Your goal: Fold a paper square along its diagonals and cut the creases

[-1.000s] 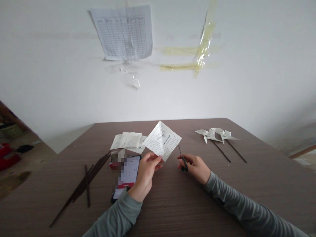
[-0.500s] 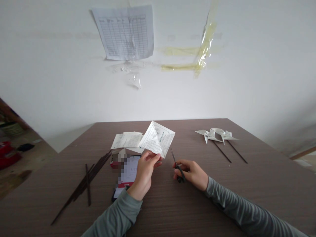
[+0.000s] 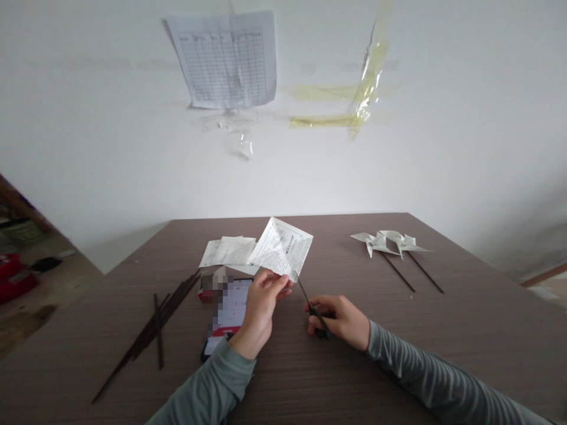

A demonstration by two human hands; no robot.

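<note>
My left hand [image 3: 261, 313] pinches a square of printed paper [image 3: 281, 249] by its lower corner, holding it up above the table. My right hand [image 3: 340, 321] grips a pair of black-handled scissors [image 3: 315, 313], with the handles inside the fingers. The narrow blades point up and left, and their tips reach the lower right edge of the paper. I cannot tell whether the blades are parted or whether they touch the paper.
On the brown wood-grain table [image 3: 354, 366] lie loose printed papers [image 3: 228, 251], a phone [image 3: 228, 316] with a blurred area, and a bundle of dark sticks [image 3: 155, 330]. Two paper pinwheels [image 3: 390, 242] on sticks lie at the right. A ruled sheet [image 3: 225, 59] is taped to the wall.
My right hand has moved left and down, and the scissors have tilted so their tips reach the paper. The paper has shifted slightly left.
</note>
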